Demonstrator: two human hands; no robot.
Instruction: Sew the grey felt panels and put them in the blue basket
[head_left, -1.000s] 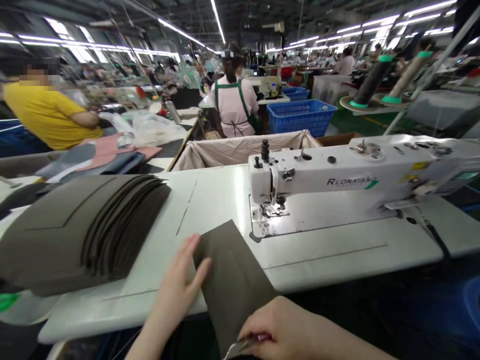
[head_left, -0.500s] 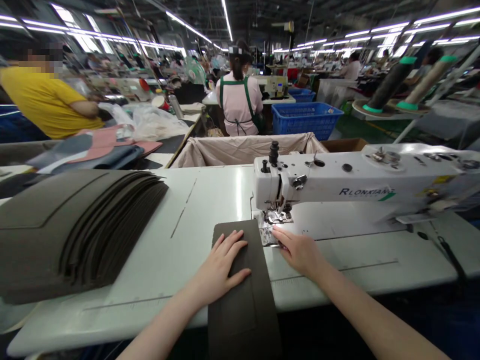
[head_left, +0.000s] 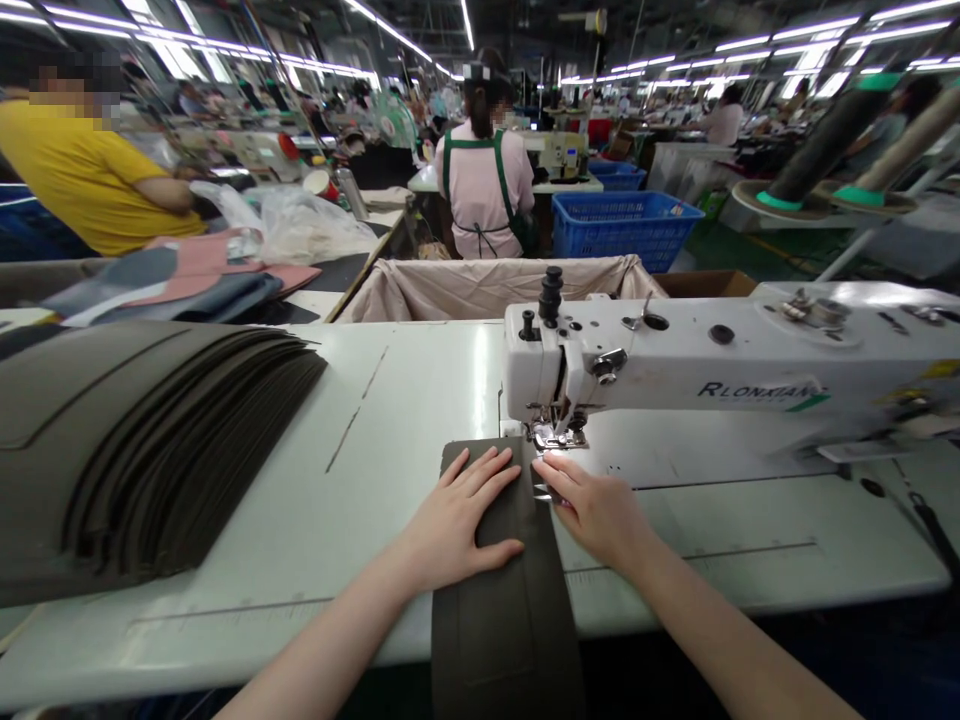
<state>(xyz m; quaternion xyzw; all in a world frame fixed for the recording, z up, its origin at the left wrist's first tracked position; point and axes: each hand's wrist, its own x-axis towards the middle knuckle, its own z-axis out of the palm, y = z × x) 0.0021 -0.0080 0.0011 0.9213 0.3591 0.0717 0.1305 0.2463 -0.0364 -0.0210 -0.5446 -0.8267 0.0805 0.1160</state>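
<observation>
A long dark grey-brown fabric panel lies on the sewing table, its near end hanging over the front edge. My left hand rests flat on it with the fingers spread. Close to the presser foot of the white sewing machine, my right hand touches the panel's right edge with its fingertips. Two pointed silver tips stick out from under that hand, apparently thread snips held in the curled fingers; their handle is mostly hidden. The panel's far end lies just left of the presser foot.
A thick stack of similar dark panels sits on the table's left. Behind the table are a cloth-lined bin and a blue basket. Co-workers sit ahead and at left. Thread cones stand at upper right.
The panel and my left hand have shifted right, towards the presser foot. My right fingertips now meet the panel's edge, and the silver tips show more clearly. The view has tilted slightly.
</observation>
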